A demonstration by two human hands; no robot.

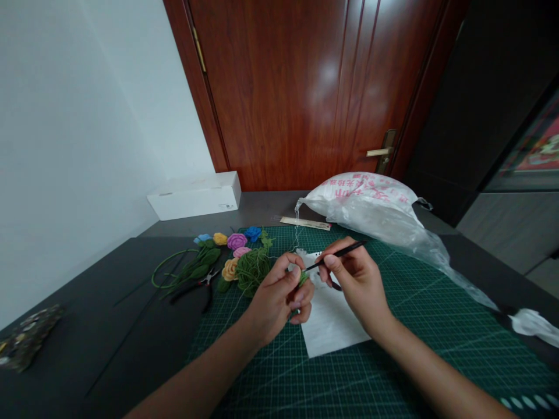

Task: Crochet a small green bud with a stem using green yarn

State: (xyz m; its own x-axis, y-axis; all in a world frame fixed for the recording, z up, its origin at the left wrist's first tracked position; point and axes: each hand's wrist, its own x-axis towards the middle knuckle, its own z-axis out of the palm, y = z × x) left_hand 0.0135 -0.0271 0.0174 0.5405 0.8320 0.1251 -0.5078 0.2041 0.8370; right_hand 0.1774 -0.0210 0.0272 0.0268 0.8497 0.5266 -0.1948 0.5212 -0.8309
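Note:
My left hand point(279, 299) is closed, pinching a small green crochet piece point(303, 279) between thumb and fingers. My right hand point(353, 279) is closed on a thin black crochet hook point(336, 255), whose tip points into the green piece. Both hands hover over a white sheet of paper point(332, 323) on the green cutting mat point(414, 349). A loose ball of green yarn point(253, 269) lies just left of my left hand.
Crocheted flowers in blue, yellow, purple, pink and tan point(236, 244) with green leaves and wire stems lie left of the yarn. Small pliers point(198, 286) rest nearby. A plastic bag point(375, 209), a ruler point(305, 223), a white box point(196, 195) and a wooden door point(305, 87) are behind.

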